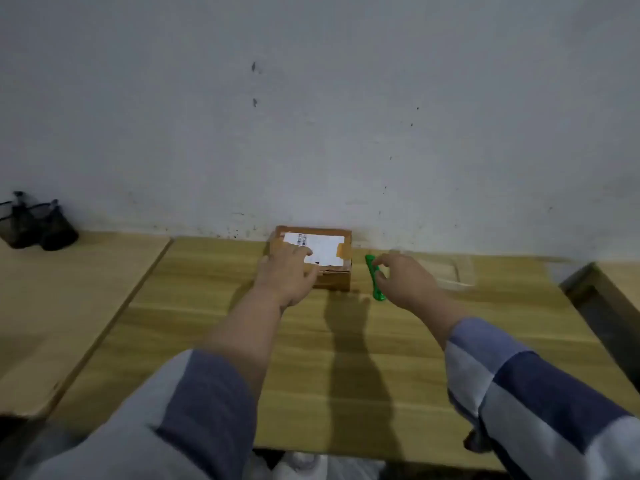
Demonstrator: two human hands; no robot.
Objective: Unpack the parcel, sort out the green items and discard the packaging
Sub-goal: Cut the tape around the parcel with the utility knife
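Note:
A small brown cardboard parcel (334, 276) with a white shipping label and tape sits closed on the wooden table (311, 341), against the wall. My left hand (287, 275) rests flat on its top left part, fingers spread over the label. Just right of the parcel, a slim green tool (373, 277) shows in front of my right hand (405, 277), whose thumb and fingers pinch its middle. The tool's lower end is at or near the tabletop.
A clear plastic tray (450, 271) lies on the table behind my right hand. Two dark mesh holders (38, 226) stand on a second table at the far left. A gap and another surface lie at the right edge. White bags show below the table's front edge.

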